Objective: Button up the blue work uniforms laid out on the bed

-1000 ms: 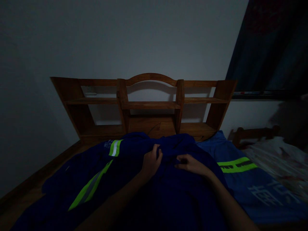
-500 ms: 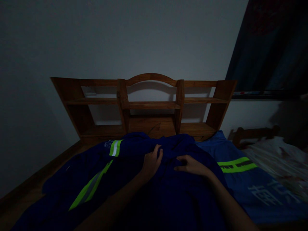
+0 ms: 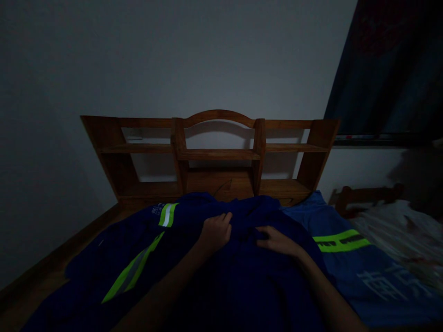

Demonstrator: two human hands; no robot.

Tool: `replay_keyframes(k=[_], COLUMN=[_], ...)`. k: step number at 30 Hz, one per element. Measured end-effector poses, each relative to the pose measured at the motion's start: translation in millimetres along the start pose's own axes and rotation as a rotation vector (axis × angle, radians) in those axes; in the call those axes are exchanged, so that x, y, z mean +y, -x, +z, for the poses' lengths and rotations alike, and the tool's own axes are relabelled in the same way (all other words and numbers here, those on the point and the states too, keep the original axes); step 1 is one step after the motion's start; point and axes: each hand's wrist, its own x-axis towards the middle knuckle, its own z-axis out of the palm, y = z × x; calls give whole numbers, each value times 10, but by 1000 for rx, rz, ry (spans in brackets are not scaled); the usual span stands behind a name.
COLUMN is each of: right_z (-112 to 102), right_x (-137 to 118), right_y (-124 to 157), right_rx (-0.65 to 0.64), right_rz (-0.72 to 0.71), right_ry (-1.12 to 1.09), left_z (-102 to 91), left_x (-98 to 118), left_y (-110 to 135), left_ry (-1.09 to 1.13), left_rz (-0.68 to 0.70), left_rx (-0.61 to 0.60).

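Note:
A dark blue work jacket (image 3: 242, 281) with yellow-green and silver reflective bands is spread out in front of me, its sleeve to the left. My left hand (image 3: 216, 230) is closed over the middle of the jacket, its fingers curled into the cloth; the fingertips are partly hidden. Just to the right, my right hand (image 3: 278, 240) rests on the same cloth, thumb and forefinger bent and apart. Its other fingers are hard to make out in the dim light.
Behind the jacket stands a wooden headboard with shelves (image 3: 221, 154) against a pale wall. To the right lies a lighter blue garment (image 3: 339, 276) with a yellow-green band and white characters. Beyond it are a whitish plastic bag (image 3: 404, 226) and a dark curtain (image 3: 387, 69).
My left hand's fingers have curled shut on the cloth, where they were spread before. My right hand has barely moved. The view has shifted slightly.

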Motion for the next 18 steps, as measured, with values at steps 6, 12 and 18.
replay_keyframes(k=[6,12,18], right_z=[19,-102,-236], right_x=[49,178,358], right_y=[-41,-77,-39], right_rx=[104,708,1056], right_rz=[-33,-193,-74], right_ry=[15,203,309], left_z=[-108,-395,-573], left_x=[-609,-1115,-1111], left_y=[-62,308,892], left_ry=[-120,-171,92], left_rz=[-348,-454,-397], left_rx=[52,125,-265])
